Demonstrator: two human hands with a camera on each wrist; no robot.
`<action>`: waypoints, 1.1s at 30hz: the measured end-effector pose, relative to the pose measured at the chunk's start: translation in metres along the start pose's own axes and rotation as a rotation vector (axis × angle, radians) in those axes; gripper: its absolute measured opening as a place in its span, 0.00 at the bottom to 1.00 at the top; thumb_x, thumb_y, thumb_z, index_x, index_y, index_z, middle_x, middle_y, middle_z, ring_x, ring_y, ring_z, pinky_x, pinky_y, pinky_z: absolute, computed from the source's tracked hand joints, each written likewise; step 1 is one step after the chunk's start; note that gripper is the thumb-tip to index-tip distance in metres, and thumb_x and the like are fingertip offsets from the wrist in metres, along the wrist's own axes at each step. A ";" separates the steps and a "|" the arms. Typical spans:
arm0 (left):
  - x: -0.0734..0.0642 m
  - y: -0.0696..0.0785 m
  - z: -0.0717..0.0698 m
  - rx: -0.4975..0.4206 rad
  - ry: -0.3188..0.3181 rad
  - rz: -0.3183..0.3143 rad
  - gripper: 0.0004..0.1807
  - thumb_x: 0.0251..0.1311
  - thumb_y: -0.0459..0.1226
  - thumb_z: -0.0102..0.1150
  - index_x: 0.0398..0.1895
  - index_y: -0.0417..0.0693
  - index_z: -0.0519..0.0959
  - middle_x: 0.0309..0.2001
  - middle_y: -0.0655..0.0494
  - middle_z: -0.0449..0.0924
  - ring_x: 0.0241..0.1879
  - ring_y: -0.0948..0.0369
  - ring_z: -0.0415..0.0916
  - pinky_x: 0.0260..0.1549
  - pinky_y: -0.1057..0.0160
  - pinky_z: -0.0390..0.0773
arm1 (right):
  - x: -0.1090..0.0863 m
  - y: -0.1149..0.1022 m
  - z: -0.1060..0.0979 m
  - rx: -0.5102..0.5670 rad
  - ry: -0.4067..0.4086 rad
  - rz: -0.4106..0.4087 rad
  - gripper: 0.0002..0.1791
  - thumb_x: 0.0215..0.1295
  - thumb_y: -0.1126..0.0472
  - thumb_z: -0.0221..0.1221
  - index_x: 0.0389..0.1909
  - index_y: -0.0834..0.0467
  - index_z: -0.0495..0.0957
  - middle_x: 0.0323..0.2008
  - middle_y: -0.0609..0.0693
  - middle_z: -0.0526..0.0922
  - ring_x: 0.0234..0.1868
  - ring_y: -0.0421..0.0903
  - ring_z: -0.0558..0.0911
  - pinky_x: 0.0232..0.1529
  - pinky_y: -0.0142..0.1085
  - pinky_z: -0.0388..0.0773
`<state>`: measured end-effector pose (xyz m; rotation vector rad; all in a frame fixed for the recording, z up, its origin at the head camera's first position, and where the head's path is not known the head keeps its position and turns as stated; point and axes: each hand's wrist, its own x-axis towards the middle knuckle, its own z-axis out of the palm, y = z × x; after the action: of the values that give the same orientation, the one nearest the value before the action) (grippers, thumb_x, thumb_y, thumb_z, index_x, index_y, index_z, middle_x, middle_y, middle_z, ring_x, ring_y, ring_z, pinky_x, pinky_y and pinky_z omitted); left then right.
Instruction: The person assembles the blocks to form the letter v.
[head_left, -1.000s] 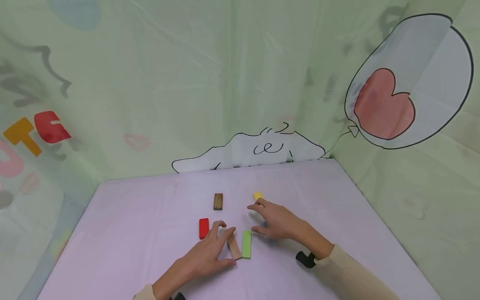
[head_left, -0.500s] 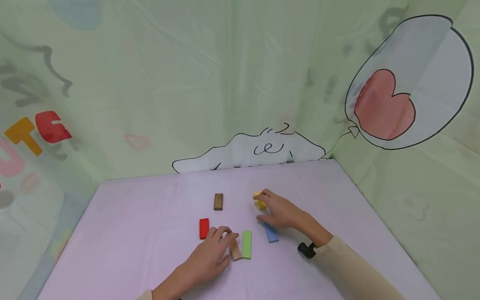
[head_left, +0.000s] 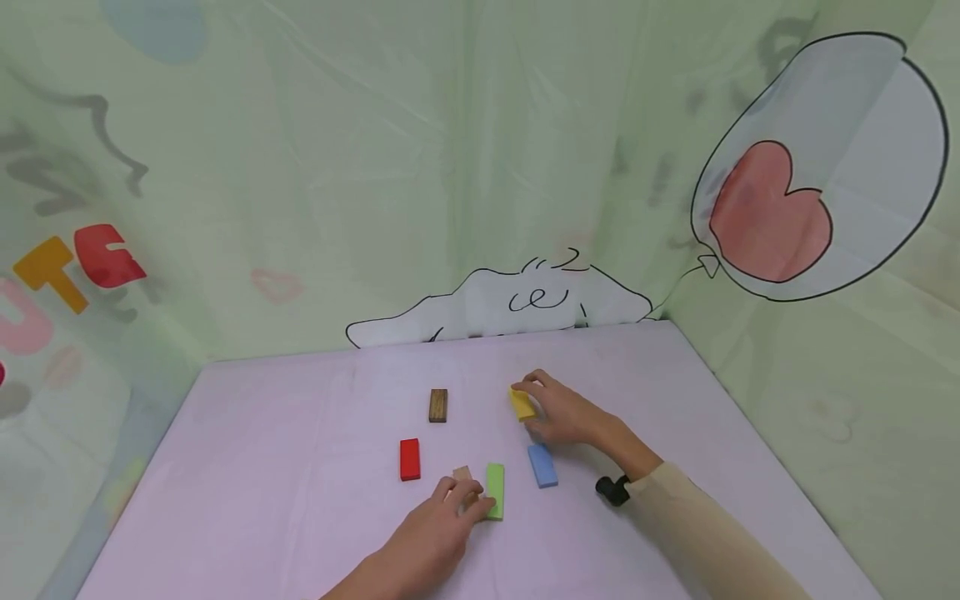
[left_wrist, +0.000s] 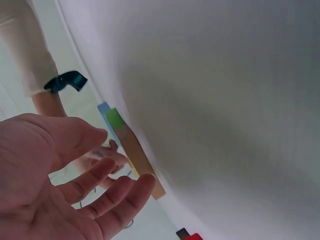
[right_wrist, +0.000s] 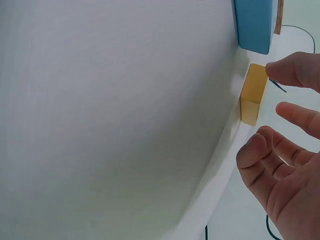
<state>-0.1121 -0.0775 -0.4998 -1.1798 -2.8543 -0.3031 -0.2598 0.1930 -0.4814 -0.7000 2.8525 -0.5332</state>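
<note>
My right hand (head_left: 566, 412) is at the yellow block (head_left: 522, 405), with thumb and forefinger spread towards its two ends. In the right wrist view a fingertip overlaps one end of that yellow block (right_wrist: 254, 92), while a gap shows between it and the finger beside it. My left hand (head_left: 435, 537) hovers over the plain wooden block (head_left: 462, 473), fingers loosely bent and thumb apart. Its fingertips partly cover this block and the light green block (head_left: 495, 483) in the head view. From the left wrist, the wooden block (left_wrist: 139, 159) lies beyond the fingers, which hold nothing.
A blue block (head_left: 543, 466) lies just in front of my right hand. The red block (head_left: 409, 459) lies left of the wooden one, and a dark brown block (head_left: 438, 406) sits further back. Printed curtains (head_left: 360, 183) stand behind and beside the pale tabletop (head_left: 285, 450).
My right hand has moved back, bringing its fingers around the yellow block and uncovering the blue one. My left hand has shifted right and nearer, now overlapping the green block.
</note>
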 end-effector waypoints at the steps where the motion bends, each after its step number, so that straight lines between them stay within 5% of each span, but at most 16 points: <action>1: 0.000 0.002 0.000 0.009 -0.010 0.010 0.28 0.68 0.33 0.67 0.70 0.58 0.76 0.66 0.57 0.74 0.61 0.57 0.72 0.49 0.69 0.84 | 0.001 0.001 0.000 -0.002 0.000 -0.005 0.36 0.67 0.61 0.69 0.75 0.56 0.70 0.72 0.59 0.70 0.68 0.56 0.79 0.67 0.53 0.79; 7: -0.002 0.006 0.003 0.023 -0.116 0.031 0.35 0.65 0.48 0.73 0.74 0.59 0.72 0.72 0.57 0.70 0.63 0.57 0.70 0.46 0.70 0.83 | 0.005 0.006 0.002 -0.012 -0.010 -0.011 0.37 0.66 0.64 0.65 0.76 0.56 0.70 0.72 0.59 0.69 0.64 0.53 0.79 0.67 0.52 0.79; 11: -0.004 0.006 0.005 0.057 -0.145 0.056 0.46 0.58 0.67 0.70 0.76 0.59 0.71 0.76 0.57 0.67 0.62 0.56 0.68 0.40 0.72 0.80 | 0.007 0.009 0.003 -0.011 -0.016 -0.013 0.38 0.64 0.66 0.64 0.77 0.56 0.69 0.72 0.59 0.69 0.61 0.52 0.79 0.65 0.52 0.80; 15: -0.006 0.006 0.007 0.054 -0.146 0.075 0.50 0.55 0.74 0.65 0.76 0.60 0.70 0.80 0.56 0.64 0.63 0.54 0.68 0.40 0.69 0.79 | 0.008 0.011 0.005 -0.013 -0.016 -0.024 0.38 0.65 0.67 0.64 0.77 0.56 0.69 0.72 0.60 0.70 0.64 0.53 0.79 0.67 0.53 0.79; 25: -0.012 0.009 0.008 0.153 -0.113 0.137 0.47 0.61 0.77 0.51 0.76 0.63 0.70 0.78 0.57 0.66 0.64 0.51 0.72 0.53 0.59 0.82 | 0.013 0.012 0.009 -0.026 -0.040 -0.052 0.39 0.63 0.69 0.61 0.78 0.58 0.68 0.70 0.61 0.71 0.59 0.50 0.79 0.63 0.49 0.81; 33: -0.013 0.011 0.008 0.162 -0.176 0.120 0.47 0.62 0.78 0.48 0.77 0.65 0.69 0.81 0.57 0.61 0.70 0.49 0.69 0.60 0.49 0.81 | 0.016 0.013 0.007 -0.053 -0.053 -0.052 0.39 0.62 0.70 0.60 0.78 0.57 0.68 0.68 0.61 0.72 0.55 0.48 0.78 0.59 0.46 0.82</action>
<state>-0.0947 -0.0777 -0.5068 -1.4012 -2.8677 0.0378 -0.2773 0.1941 -0.4942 -0.7875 2.8154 -0.4415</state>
